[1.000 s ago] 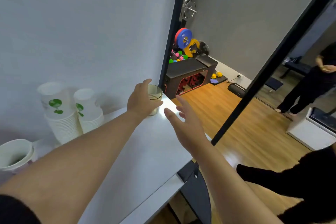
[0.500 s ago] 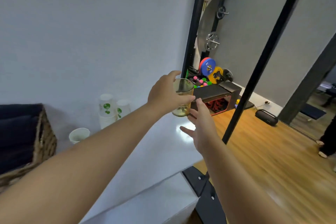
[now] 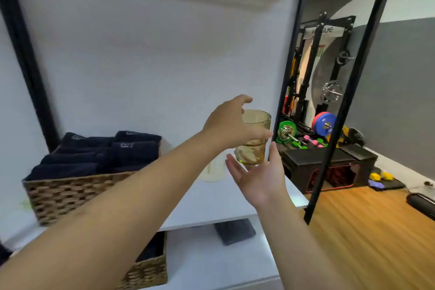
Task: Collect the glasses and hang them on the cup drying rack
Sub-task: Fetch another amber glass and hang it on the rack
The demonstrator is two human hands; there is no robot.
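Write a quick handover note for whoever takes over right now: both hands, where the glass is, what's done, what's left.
Left hand: gripping the amber glass around its side, upright, lifted above the white shelf.
Right hand: open, palm up just below the glass, not touching it.
Done: one glass collected.
Left: carry it to the cup drying rack, which is not in view, and hang it; then look for further glasses.

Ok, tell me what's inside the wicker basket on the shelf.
The wicker basket holds dark rolled towels, packed to its rim. Anything beneath them is covered, and the left forearm hides the basket's right end.
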